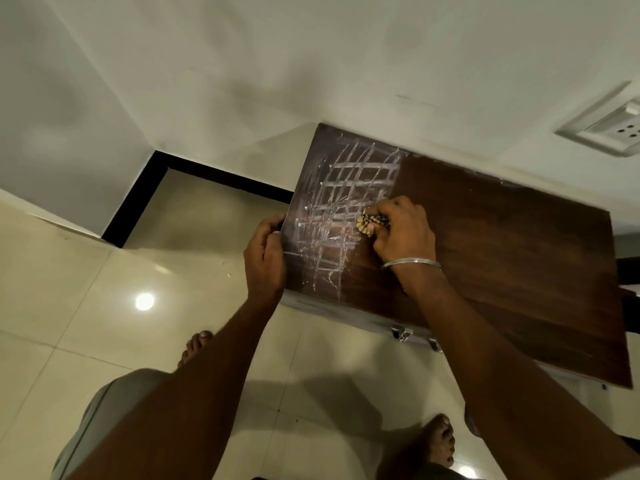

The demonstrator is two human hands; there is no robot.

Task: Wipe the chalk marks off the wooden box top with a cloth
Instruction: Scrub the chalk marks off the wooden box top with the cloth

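Observation:
A dark brown wooden box top (502,251) stands against the wall. White chalk marks (349,188) in a rough grid cover its left part. My right hand (403,232) grips a small bunched patterned cloth (372,221) and presses it on the chalk grid's right side. My left hand (265,258) holds the box top's left edge, fingers curled round it. The right part of the top shows bare wood.
The box stands on a glossy beige tiled floor (104,323) with a black skirting strip (138,199) by the wall corner. A white wall socket (613,128) sits at the upper right. My bare feet (436,441) are below, near the box front with metal latches (401,332).

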